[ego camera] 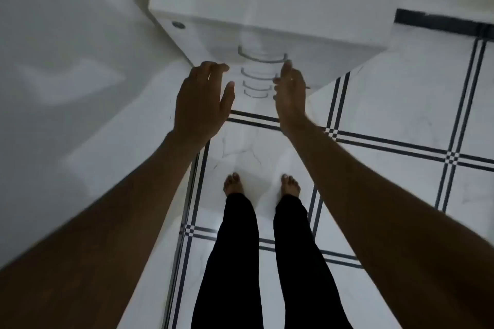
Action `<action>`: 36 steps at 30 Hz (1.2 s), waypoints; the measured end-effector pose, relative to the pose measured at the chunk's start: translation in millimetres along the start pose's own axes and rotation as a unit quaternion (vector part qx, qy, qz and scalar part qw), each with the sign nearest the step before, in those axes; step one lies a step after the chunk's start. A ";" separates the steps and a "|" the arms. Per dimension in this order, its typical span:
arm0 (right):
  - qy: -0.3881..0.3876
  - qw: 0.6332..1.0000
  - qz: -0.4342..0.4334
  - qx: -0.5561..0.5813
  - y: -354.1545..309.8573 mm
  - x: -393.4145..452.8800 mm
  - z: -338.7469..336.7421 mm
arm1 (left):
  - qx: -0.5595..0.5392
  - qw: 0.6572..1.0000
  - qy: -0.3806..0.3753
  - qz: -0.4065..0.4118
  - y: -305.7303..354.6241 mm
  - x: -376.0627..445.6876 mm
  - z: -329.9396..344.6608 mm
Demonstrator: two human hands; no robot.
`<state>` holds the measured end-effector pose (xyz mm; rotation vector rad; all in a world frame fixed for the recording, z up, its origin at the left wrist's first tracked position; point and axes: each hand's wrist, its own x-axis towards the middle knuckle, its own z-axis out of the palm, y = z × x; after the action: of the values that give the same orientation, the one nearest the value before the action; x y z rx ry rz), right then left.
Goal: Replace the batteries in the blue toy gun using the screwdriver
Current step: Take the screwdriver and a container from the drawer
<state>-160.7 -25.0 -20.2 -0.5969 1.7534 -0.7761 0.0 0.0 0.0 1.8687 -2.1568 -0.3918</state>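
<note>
Head view: person stands barefoot in front of a white drawer unit (267, 2), both arms stretched toward it. Left hand (203, 99) is loose, fingers spread, holding nothing, just beside the unit's near left corner. Right hand (290, 88) is also empty, fingers relaxed, hovering by the stacked curved metal handles (262, 57); contact unclear through the blur. Blue toy gun, screwdriver and batteries aren't visible anywhere.

Likely step: open a drawer to fetch the gear. Hook fingers under one handle at its centre and pull straight; brace the cabinet top with the other hand.

Cabinet is smooth, glossy, boxy, with a round lock (178, 25) on the front. Floor (387, 115) is polished white marble-look tile with dark double-line borders.
</note>
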 end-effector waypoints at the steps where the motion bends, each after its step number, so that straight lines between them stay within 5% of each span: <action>1: -0.001 0.997 0.020 0.077 0.1 11.5 7.1 | -0.013 1.000 0.000 -0.003 -3.4 -2.5 6.6; 4: -0.005 0.971 0.078 0.227 -9.9 39.7 14.8 | -0.038 0.999 0.006 -0.024 -12.6 -4.7 21.9; 10: -0.021 0.950 0.070 0.302 14.0 44.5 20.3 | -0.099 0.994 0.030 -0.037 -15.6 -33.4 46.0; 31: -0.066 0.967 0.153 0.192 139.3 -122.4 -24.5 | -0.161 0.979 0.093 -0.086 11.5 -86.1 2.4; 34: -0.197 0.957 0.213 0.024 113.9 -130.4 -44.8 | -0.165 0.976 0.061 -0.126 5.2 -70.8 9.9; 36: -0.351 0.903 0.215 -0.125 84.5 -142.6 -63.7 | -0.150 0.974 0.003 -0.169 -3.8 -53.8 17.2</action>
<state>-180.6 147.0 19.3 -0.5397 1.2347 0.0024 4.7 53.3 -18.5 2.0461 -1.6565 -0.7345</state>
